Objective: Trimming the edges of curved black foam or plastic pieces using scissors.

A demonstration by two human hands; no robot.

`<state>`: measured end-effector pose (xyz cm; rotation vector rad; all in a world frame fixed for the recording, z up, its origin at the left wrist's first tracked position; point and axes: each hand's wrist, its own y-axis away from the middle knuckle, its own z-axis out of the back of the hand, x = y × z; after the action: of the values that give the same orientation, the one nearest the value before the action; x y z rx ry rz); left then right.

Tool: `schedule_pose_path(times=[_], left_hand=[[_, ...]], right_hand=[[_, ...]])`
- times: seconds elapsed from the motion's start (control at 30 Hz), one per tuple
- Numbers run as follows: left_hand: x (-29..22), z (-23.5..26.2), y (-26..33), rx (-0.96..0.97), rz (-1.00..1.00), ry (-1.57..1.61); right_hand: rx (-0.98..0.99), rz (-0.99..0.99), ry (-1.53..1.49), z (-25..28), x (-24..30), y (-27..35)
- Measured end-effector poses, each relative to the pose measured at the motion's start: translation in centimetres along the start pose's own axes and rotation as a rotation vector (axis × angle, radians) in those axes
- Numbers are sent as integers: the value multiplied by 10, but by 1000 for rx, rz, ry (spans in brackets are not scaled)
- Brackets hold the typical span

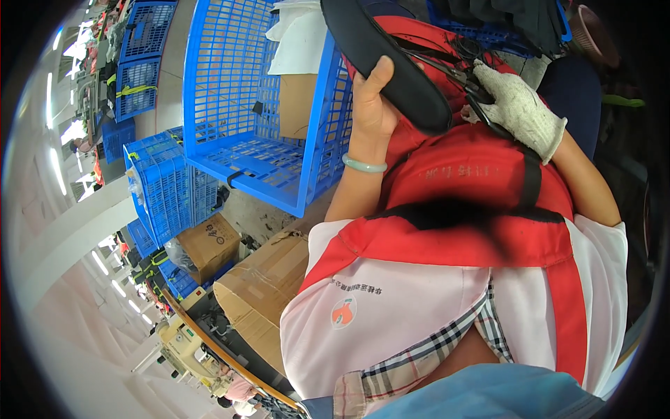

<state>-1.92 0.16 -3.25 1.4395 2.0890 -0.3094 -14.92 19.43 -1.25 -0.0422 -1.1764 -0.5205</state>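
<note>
A long, curved, black padded strap (412, 94) slants across the upper middle. My left hand (375, 105), bare and with a pale bangle at its wrist, grips the strap with the thumb on its upper face. My right hand (516, 105) wears a white knitted glove and is closed around the dark handles of a pair of scissors (481, 115). The scissors' blades point toward the strap, just to its right. Loose black threads or cords (471, 49) lie beyond the right hand. Beneath both hands spreads my red apron (474, 164).
A large blue plastic crate (244, 174) stands at my left with white sheets (300, 42) and cardboard inside. Stacked blue crates (167, 188) and cardboard boxes (258, 279) lie farther left. Dark pieces fill another crate (520, 42) at the top right, beside a pinkish basket (597, 38).
</note>
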Motion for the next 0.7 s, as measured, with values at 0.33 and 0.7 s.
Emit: schedule_pose_path(times=[0.33, 0.7], left_hand=[[13, 2, -4, -34, -102, -145], [14, 5, -7, -4, -82, -134]], right_hand=[[-146, 74, 444, -8, -8, -5], [-209, 138, 614, -12, -10, -7]])
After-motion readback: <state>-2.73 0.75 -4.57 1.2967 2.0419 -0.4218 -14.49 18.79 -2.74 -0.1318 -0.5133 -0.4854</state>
